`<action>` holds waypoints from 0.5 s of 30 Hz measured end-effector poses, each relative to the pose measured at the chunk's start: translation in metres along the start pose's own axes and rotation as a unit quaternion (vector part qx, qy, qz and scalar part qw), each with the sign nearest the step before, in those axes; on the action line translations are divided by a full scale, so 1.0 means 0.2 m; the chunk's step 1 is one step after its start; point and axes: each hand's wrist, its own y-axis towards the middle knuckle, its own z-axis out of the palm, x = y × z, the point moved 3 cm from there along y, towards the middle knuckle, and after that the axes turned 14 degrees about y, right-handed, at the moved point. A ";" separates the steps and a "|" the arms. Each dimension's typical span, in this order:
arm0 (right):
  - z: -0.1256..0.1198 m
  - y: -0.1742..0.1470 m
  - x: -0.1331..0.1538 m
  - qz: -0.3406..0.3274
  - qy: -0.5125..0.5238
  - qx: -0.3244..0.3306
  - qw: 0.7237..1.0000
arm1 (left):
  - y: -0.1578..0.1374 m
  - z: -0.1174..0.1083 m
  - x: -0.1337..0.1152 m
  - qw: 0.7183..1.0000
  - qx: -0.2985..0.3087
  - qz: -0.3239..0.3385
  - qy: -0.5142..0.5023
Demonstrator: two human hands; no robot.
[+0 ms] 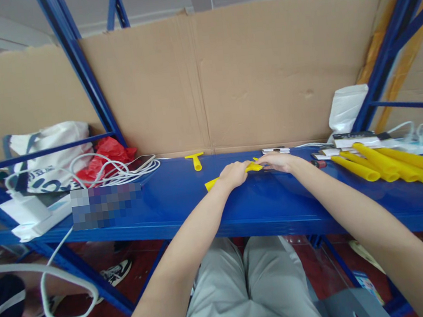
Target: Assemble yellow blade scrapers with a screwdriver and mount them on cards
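Observation:
My left hand (233,175) is closed around a yellow tube (211,184) just above the blue shelf top. One end of the tube sticks out to the left of that hand, and a flattened yellow part shows on its right. My right hand (276,162) meets it there, with its fingertips pinched at the yellow part's right end. The fingers hide the details of that end. Behind my left hand, a small yellow T-shaped piece (196,161) lies apart near the cardboard.
Several yellow tubes (401,163) lie piled at the right. White cables (116,170), a power strip (45,220), a red bag (106,153) and a white cloth bag (52,152) are at the left. Cardboard (255,71) walls the back. Another person's shoe (115,273) shows below left.

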 end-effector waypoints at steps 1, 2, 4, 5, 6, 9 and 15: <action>0.00 0.00 0.00 -0.007 -0.019 -0.010 1.000 | 0.00 0.00 0.00 1.000 0.002 0.000 0.002; 0.00 0.00 0.01 -0.016 -0.046 -0.020 0.999 | 0.00 0.00 0.00 1.000 0.005 0.000 0.004; 0.00 -0.01 0.02 -0.045 -0.126 -0.039 0.990 | 0.00 0.01 0.00 1.000 0.011 -0.002 0.007; 0.00 -0.02 0.03 -0.063 -0.171 -0.049 0.982 | 0.00 0.01 0.00 1.000 0.015 -0.003 0.009; -0.01 -0.02 0.05 -0.082 -0.214 -0.055 0.972 | 0.00 0.01 0.00 1.000 0.019 -0.003 0.011; -0.06 -0.04 0.09 -0.119 -0.321 -0.062 0.937 | 0.00 0.02 0.00 0.999 0.030 0.001 0.017; -0.27 -0.08 0.14 -0.068 -0.472 -0.057 0.877 | 0.01 0.03 0.00 0.999 0.045 0.005 0.019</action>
